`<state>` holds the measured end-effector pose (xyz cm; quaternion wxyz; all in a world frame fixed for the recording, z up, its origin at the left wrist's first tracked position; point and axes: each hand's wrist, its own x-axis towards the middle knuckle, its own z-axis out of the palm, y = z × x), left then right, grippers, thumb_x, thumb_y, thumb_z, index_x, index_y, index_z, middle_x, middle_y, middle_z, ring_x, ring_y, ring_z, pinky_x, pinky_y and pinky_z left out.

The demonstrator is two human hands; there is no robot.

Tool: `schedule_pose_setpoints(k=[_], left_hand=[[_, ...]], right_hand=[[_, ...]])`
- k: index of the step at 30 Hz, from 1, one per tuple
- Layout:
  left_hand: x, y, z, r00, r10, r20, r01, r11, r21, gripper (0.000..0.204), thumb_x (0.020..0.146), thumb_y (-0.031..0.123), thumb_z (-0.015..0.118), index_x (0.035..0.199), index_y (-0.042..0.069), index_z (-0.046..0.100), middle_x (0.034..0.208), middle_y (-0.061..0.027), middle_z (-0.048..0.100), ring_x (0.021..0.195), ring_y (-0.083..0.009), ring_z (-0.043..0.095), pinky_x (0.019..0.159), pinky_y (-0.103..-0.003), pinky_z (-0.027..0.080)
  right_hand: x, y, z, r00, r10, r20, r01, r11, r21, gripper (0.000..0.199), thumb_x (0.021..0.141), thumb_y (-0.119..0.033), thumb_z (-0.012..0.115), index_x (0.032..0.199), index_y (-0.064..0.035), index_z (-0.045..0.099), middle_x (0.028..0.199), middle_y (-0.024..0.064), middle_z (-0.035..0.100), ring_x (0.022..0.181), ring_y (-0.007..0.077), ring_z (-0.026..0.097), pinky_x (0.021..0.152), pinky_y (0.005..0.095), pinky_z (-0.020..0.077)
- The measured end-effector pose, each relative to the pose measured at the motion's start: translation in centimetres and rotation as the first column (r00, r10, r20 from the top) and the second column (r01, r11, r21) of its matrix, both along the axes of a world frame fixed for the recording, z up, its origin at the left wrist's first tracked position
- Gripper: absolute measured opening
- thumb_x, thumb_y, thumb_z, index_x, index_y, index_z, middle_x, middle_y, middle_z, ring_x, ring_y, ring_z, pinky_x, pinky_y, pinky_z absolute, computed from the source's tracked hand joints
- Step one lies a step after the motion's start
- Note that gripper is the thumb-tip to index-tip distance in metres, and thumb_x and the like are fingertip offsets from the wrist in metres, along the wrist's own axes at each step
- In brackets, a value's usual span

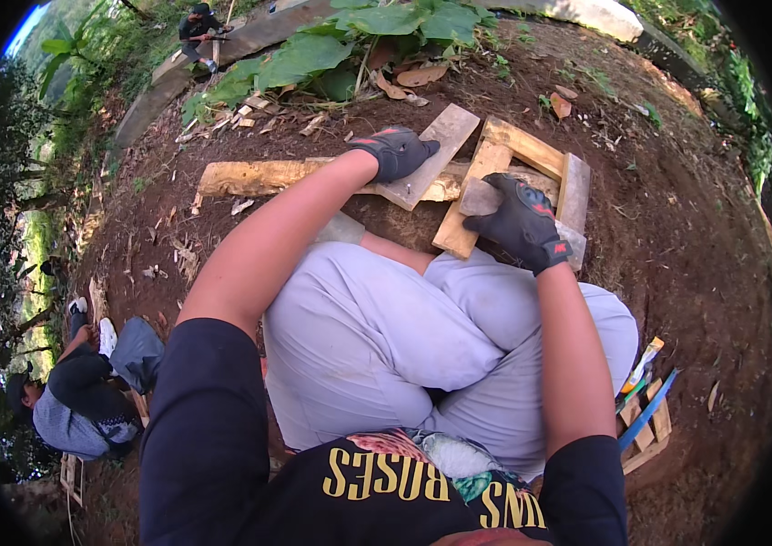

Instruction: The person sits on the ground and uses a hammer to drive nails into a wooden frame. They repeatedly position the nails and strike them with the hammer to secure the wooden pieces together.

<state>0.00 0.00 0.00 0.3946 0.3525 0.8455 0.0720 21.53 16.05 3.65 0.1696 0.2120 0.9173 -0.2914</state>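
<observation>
My left hand (pixel 395 153), in a dark glove with red marks, grips the left edge of a flat greyish wooden board (pixel 448 136). The board slants across a rough log (pixel 254 177) on the soil. To its right lies a small frame of nailed-looking wooden slats (pixel 536 150), partly over the same log. My right hand (pixel 521 223), gloved likewise, is closed round a short grey piece of wood (pixel 480 197) at the frame's near left slat. The palm side of the right hand and part of the frame beneath it are hidden.
Beside my right knee lie a yellow-handled brush (pixel 648 355), a long blue tool (pixel 648 411) and wooden pieces (pixel 645 432). Broad-leaved plants (pixel 313 59) grow ahead. One person (pixel 86 400) sits at left, another (pixel 199 35) far ahead near a low concrete edge (pixel 154 100).
</observation>
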Motion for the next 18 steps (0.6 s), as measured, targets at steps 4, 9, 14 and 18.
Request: schedule_pose_setpoints(k=[4,9,14,18], left_hand=[[0.2,0.9,-0.2,0.999,-0.033,-0.028,0.032,0.999,-0.007,0.074,0.11,0.061,0.038,0.111,-0.002,0.078,0.101,-0.0224,0.078,0.098,-0.038,0.077,0.095,-0.048,0.055],[-0.5,1.2,0.0,0.994,-0.108,0.005,0.108,0.989,-0.099,0.073,0.109,0.062,0.039,0.123,0.0,0.076,0.116,-0.0218,0.077,0.109,-0.0374,0.075,0.099,-0.048,0.054],[0.3,1.7,0.8,0.991,-0.109,0.072,0.116,0.988,-0.1,0.071,0.11,0.058,0.038,0.132,0.0,0.072,0.13,-0.0221,0.074,0.117,-0.037,0.073,0.104,-0.047,0.053],[1.5,0.2,-0.6,0.999,-0.011,0.033,0.012,0.999,-0.052,0.07,0.111,0.054,0.035,0.13,-0.002,0.071,0.127,-0.0223,0.074,0.117,-0.04,0.072,0.104,-0.048,0.052]], right_hand=[[0.0,0.1,0.4,0.999,-0.047,-0.024,0.047,0.999,-0.011,0.086,0.074,-0.045,0.086,0.146,-0.0043,0.063,0.133,0.0232,0.072,0.123,0.0383,0.069,0.106,0.0456,0.0547],[0.2,-0.7,0.1,0.998,-0.035,-0.046,0.036,0.999,0.022,0.086,0.072,-0.045,0.087,0.144,-0.0047,0.065,0.132,0.0222,0.073,0.12,0.0369,0.071,0.104,0.0447,0.0561],[0.7,-0.7,0.0,0.996,-0.057,-0.064,0.059,0.998,0.032,0.085,0.07,-0.046,0.09,0.141,-0.005,0.067,0.127,0.0202,0.075,0.118,0.0355,0.073,0.102,0.0439,0.057],[-0.1,-0.6,-0.3,0.997,-0.041,-0.059,0.043,0.999,0.025,0.083,0.072,-0.045,0.093,0.14,-0.0046,0.067,0.128,0.0202,0.075,0.119,0.0357,0.072,0.103,0.0444,0.0564]])
